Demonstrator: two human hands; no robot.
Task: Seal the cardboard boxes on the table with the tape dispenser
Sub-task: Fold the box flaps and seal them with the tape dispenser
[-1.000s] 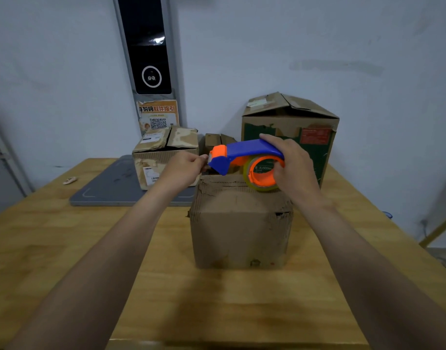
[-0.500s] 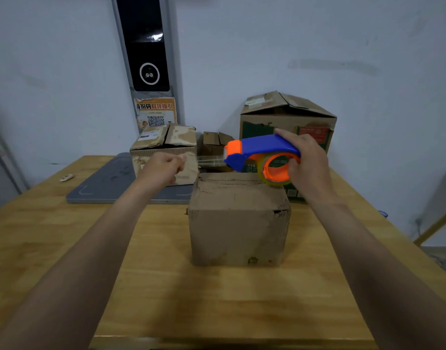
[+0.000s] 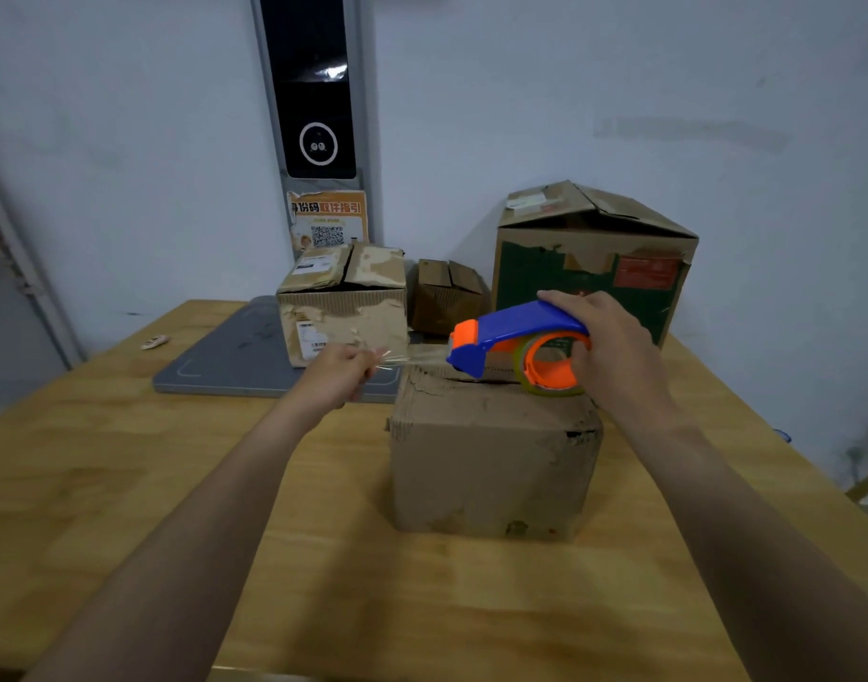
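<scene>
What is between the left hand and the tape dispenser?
A strip of clear tape spans from the left hand to the tape dispenser, in the head view.

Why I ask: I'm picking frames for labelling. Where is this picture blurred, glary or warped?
Head view: the left hand is motion-smeared, the clear tape it pinches only faint glints; head view: a bright reflection sits on the black wall panel; head view: the wide lens stretches the forearms toward the corners, while the tape dispenser in the right hand reads fairly sharp.
</scene>
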